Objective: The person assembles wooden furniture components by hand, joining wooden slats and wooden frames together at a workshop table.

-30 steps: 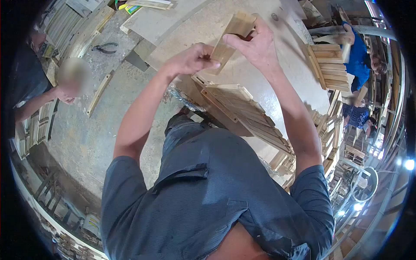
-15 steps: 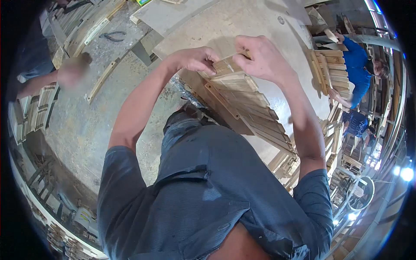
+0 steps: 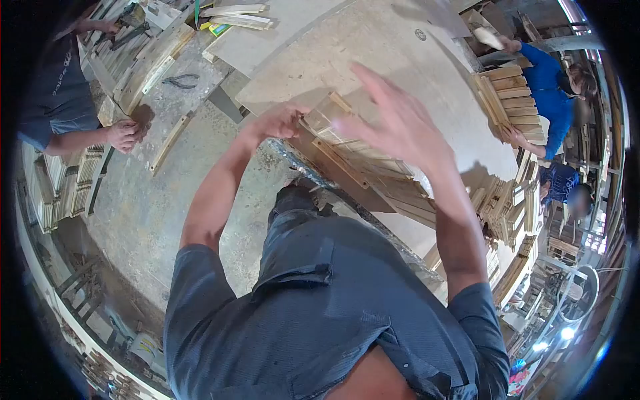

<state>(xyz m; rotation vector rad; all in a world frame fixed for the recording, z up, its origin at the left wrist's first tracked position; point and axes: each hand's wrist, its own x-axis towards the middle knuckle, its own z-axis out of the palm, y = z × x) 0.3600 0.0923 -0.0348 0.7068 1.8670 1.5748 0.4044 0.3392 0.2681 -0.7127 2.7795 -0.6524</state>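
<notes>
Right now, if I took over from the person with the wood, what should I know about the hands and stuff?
Left hand: curled on the top corner of the slatted panel, seemingly gripping it.
Right hand: open, fingers spread, raised above the panel, holding nothing; blurred.
Things: the panel lies at the near edge of the table.
Done: slats fill the frame up to its top end.
Left: cannot tell whether the top slat by the left hand is seated or fixed, so check it first.
</notes>
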